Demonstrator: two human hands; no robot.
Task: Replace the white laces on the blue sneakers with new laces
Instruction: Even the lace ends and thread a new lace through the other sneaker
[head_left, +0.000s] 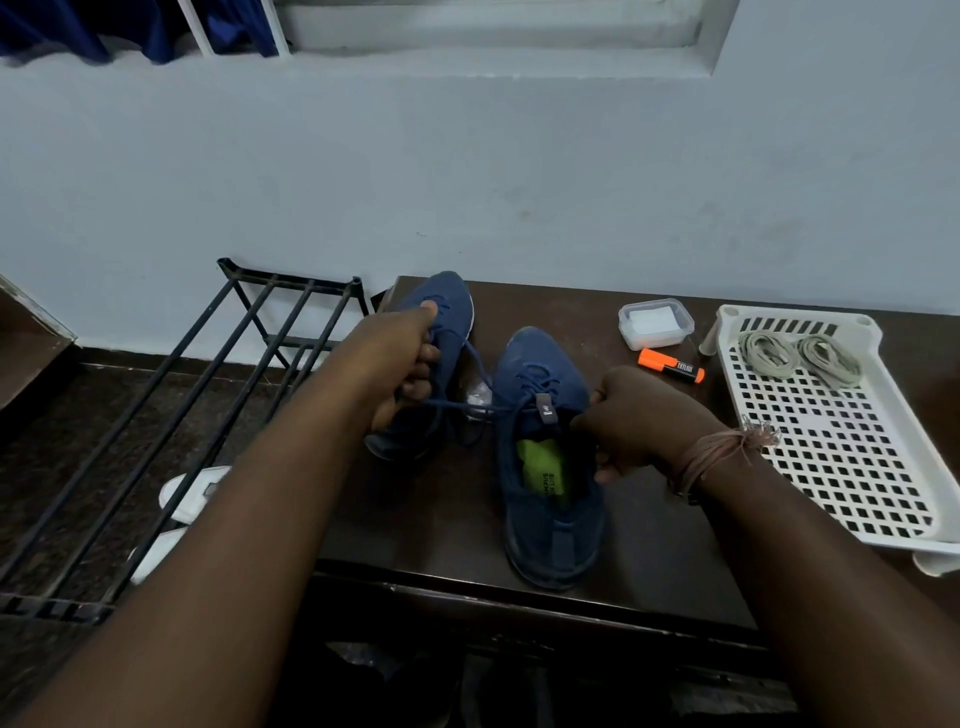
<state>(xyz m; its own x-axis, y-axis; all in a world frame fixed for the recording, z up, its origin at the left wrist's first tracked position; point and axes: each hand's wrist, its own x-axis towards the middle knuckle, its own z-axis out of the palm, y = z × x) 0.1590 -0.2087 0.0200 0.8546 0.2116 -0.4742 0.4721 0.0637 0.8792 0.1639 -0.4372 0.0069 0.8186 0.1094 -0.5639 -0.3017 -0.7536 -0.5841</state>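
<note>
Two blue sneakers stand on the dark counter, both with their long axis running near to far, heels toward the person and toes toward the far wall. The right sneaker sits near the counter's middle, its green insole showing through the opening. The left sneaker lies farther and to the left, mostly hidden behind the left hand.

A dark blue lace stretches from the right sneaker's eyelets across to the left hand, whose fingers are curled round it. The right hand grips the right sneaker's collar at its right side, fingers curled on the edge.

At the right, a white perforated tray holds two coiled pale laces at its far end. Between tray and sneakers lie an orange highlighter and, just beyond it, a small clear lidded box. A black metal rack stands left of the counter.
</note>
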